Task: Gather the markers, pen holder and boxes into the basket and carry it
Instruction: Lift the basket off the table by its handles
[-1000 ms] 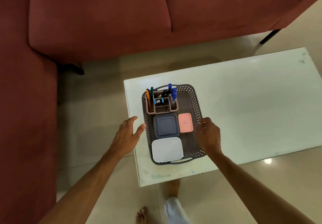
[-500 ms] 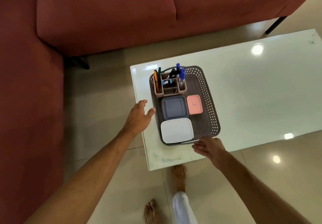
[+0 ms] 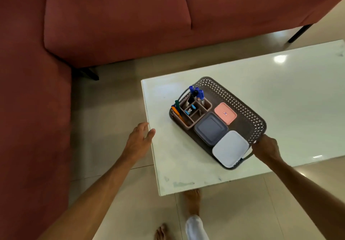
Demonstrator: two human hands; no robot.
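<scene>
A dark perforated basket (image 3: pixel 248 109) lies turned at an angle on the white table (image 3: pixel 291 98). Inside stand a brown pen holder (image 3: pixel 194 117) with several markers (image 3: pixel 197 94), a pink box (image 3: pixel 225 113), a dark blue box (image 3: pixel 211 128) and a white box (image 3: pixel 230 148). My right hand (image 3: pixel 267 146) grips the basket's near handle at its right corner. My left hand (image 3: pixel 139 140) hovers open at the table's left edge, apart from the basket.
A red sofa (image 3: pixel 119 19) wraps around the far and left sides, with a black leg (image 3: pixel 298 33) at the right. Tiled floor (image 3: pixel 108 112) lies between sofa and table. My bare feet (image 3: pixel 192 200) stand below the table's near edge.
My right hand moved from the table's front edge onto the basket's near handle. The basket has swung round to lie diagonally. My left hand stays open by the table's left edge.
</scene>
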